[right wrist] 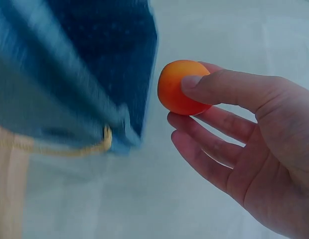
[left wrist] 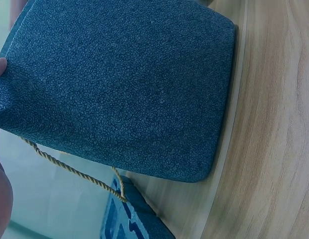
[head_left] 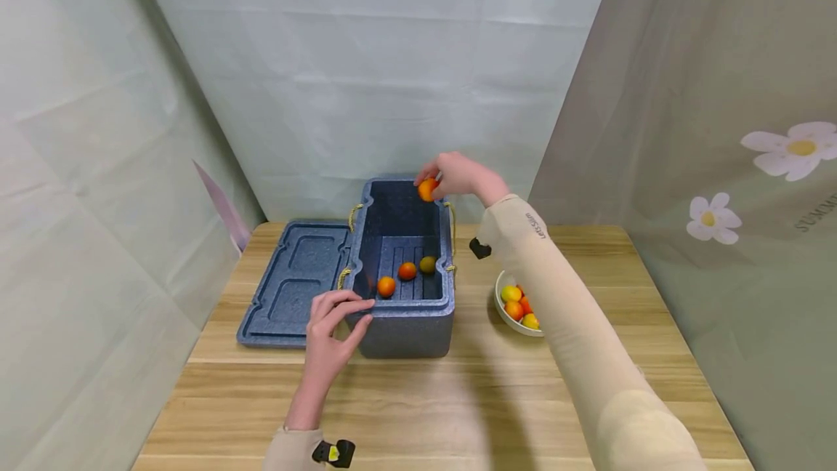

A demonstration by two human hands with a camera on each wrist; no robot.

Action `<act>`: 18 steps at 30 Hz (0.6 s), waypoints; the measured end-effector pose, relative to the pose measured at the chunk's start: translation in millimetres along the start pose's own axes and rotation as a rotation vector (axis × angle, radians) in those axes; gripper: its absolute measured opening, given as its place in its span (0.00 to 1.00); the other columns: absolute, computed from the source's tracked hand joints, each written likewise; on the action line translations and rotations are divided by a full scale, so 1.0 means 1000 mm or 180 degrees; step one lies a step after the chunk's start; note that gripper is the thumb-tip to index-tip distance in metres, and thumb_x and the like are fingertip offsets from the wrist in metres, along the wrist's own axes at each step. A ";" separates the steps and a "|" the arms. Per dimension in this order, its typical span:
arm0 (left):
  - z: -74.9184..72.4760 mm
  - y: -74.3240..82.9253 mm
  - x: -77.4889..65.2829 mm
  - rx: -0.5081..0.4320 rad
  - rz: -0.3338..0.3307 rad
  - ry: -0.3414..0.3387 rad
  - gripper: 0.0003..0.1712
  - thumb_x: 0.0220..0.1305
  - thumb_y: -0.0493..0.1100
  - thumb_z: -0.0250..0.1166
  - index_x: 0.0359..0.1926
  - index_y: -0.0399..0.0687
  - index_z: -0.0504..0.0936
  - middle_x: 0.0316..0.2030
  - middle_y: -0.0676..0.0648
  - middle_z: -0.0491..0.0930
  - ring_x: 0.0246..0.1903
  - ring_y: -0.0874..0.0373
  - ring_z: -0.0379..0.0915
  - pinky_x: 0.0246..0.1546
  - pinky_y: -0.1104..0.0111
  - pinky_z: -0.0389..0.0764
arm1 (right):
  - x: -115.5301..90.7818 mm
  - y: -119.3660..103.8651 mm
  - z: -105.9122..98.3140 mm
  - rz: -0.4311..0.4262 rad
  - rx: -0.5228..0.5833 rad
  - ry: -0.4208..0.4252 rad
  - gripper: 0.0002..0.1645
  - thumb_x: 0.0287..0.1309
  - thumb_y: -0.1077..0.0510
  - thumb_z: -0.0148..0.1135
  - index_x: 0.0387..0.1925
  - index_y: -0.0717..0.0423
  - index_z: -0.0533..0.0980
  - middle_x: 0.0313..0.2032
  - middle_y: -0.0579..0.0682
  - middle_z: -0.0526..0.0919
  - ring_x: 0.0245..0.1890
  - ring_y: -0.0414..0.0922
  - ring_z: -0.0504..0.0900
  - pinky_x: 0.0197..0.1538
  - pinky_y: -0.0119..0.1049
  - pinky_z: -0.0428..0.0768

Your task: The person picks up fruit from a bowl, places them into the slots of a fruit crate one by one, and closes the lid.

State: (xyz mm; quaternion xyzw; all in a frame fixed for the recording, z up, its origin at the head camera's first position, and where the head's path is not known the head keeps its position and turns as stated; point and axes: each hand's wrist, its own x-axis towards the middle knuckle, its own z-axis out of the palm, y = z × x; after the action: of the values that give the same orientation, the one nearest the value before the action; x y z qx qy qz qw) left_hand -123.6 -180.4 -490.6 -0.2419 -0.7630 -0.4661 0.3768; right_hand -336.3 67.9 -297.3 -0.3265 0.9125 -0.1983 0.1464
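My right hand [head_left: 454, 171] pinches a small orange fruit [right wrist: 182, 87] between thumb and fingers, over the far right rim of a speckled dark-blue box [head_left: 405, 333]. With thumb and fingertips, my left hand [head_left: 329, 331] grips the box's near left corner rim. The box stands open. On its slatted floor lie an orange fruit [head_left: 386, 286] near the front, a redder one [head_left: 407, 271] and a dull green-yellow one [head_left: 428, 264]. In the left wrist view, the box's textured near wall [left wrist: 119, 89] fills most of the picture.
A matching blue lid [head_left: 297, 296] lies on the table left of the box. Yellow rope handles [head_left: 453, 238] hang at the box's sides. To the right, a white bowl [head_left: 500, 305] holds several yellow and orange fruits, partly hidden by my right sleeve. Pale curtains surround the wooden table [head_left: 418, 405].
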 end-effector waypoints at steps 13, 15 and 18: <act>0.002 0.001 0.002 0.0021 0.0030 0.0018 0.23 0.35 0.21 0.74 0.38 0.39 0.88 0.38 0.38 0.80 0.44 0.46 0.68 0.55 0.70 0.61 | 0.032 -0.016 0.044 0.0039 0.0449 -0.0092 0.22 0.61 0.63 0.65 0.57 0.48 0.80 0.59 0.52 0.79 0.56 0.49 0.76 0.59 0.40 0.78; 0.002 0.001 0.002 0.0029 0.0028 0.0019 0.23 0.36 0.21 0.75 0.38 0.40 0.88 0.38 0.39 0.81 0.44 0.46 0.68 0.55 0.70 0.61 | 0.035 -0.018 0.051 0.0060 0.0447 -0.0105 0.22 0.61 0.63 0.65 0.57 0.48 0.80 0.58 0.53 0.79 0.56 0.49 0.75 0.59 0.41 0.78; 0.001 0.001 0.002 0.0019 0.0028 0.0009 0.23 0.36 0.22 0.75 0.38 0.40 0.88 0.38 0.39 0.81 0.45 0.46 0.69 0.55 0.71 0.62 | 0.039 -0.019 0.061 0.0079 0.0443 -0.0137 0.22 0.61 0.62 0.65 0.57 0.48 0.80 0.57 0.53 0.79 0.55 0.49 0.76 0.59 0.41 0.78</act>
State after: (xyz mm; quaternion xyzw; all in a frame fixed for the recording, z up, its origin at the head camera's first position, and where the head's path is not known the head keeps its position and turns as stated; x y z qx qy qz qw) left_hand -124.6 -179.0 -489.1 -0.2435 -0.7628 -0.4625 0.3806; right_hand -331.1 13.0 -347.8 -0.3083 0.8971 -0.2525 0.1907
